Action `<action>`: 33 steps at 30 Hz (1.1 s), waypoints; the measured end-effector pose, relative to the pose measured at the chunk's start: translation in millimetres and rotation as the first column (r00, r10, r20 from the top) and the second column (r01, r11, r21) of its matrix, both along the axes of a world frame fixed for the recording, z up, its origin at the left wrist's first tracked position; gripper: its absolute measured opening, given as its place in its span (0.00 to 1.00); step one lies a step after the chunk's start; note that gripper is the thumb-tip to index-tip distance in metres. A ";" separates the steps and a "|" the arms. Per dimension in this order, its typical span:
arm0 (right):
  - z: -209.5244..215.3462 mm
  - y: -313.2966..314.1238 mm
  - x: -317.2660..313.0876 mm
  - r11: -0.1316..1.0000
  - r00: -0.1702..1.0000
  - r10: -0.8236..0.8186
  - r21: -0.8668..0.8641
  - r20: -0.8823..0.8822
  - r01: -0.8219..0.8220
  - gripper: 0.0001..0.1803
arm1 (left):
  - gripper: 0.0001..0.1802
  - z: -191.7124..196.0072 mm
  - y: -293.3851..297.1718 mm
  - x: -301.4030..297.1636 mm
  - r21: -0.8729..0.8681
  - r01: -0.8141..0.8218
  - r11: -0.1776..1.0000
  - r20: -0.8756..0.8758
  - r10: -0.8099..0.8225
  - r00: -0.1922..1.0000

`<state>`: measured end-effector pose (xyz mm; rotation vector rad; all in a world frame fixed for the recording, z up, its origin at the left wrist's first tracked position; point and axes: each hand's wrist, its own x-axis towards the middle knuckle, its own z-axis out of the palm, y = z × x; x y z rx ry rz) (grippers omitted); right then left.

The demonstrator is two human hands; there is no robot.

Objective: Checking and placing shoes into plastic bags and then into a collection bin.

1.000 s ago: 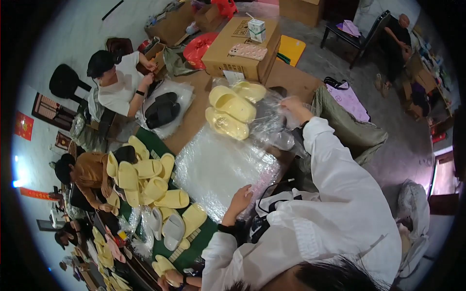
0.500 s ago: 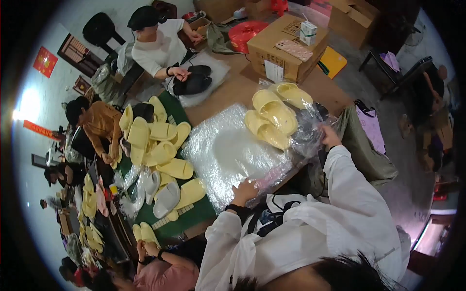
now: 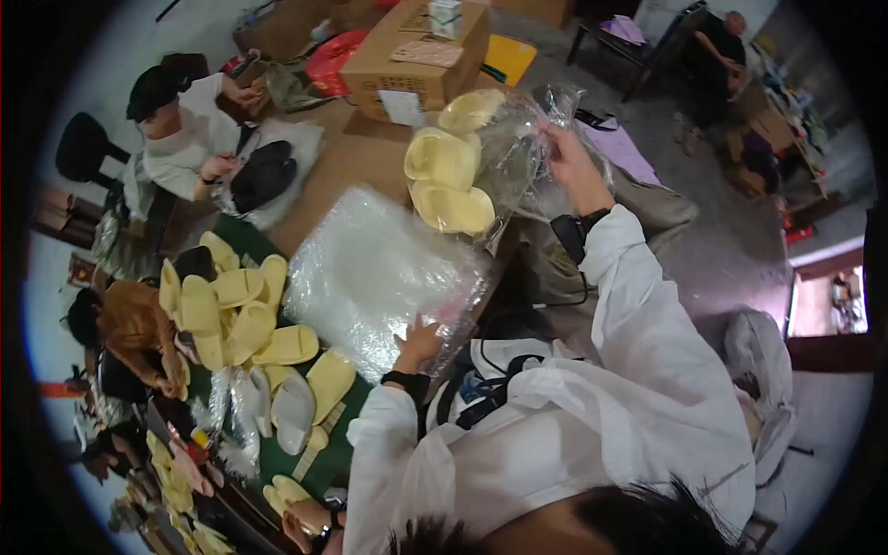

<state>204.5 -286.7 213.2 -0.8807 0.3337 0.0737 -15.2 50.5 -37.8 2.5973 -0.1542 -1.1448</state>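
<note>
My right hand [image 3: 566, 153] grips the edge of a clear plastic bag [image 3: 523, 153], raised at the table's far right side. Several pale yellow slippers [image 3: 442, 159] lie beside and partly under this bag; whether any are inside it I cannot tell. My left hand [image 3: 421, 344] rests with spread fingers on the near edge of a stack of flat clear plastic bags [image 3: 356, 268]. To the left of that stack, a pile of yellow slippers [image 3: 252, 331] covers a green mat, with a grey slipper [image 3: 293, 413] at its near side.
A cardboard box [image 3: 412, 60] stands at the table's far end, with a phone and a small carton on top. Across the table, a person in white [image 3: 196, 129] handles black slippers [image 3: 264, 176]. Other people sit along the left. Greyish sacking [image 3: 652, 208] hangs at the right edge.
My right hand has lifted, drawing the clear bag upward and away from the table edge. The left hand stays on the bag stack, its fingers spreading. The whole view has swung to the right.
</note>
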 end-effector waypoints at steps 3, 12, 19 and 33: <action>7.2 -74.0 -40.3 0.998 0.996 -0.064 -0.002 0.069 0.064 0.06 | 0.29 37.7 -26.8 4.5 0.065 0.094 0.993 -0.003 -0.094 0.996; 74.5 -169.6 -226.2 0.839 0.763 -0.468 -0.048 0.445 0.542 0.11 | 0.34 51.8 -59.0 -6.1 0.040 0.125 0.991 0.436 -0.130 0.890; 39.7 -219.1 -347.8 0.752 0.707 -0.618 -0.002 0.344 0.659 0.12 | 0.35 43.6 -72.0 2.4 0.035 0.235 0.971 0.285 -0.235 0.929; 13.3 -232.9 -412.7 0.664 0.634 -0.745 0.140 0.207 0.735 0.13 | 0.32 54.2 -127.2 41.9 -0.459 0.414 0.786 0.542 -0.122 0.832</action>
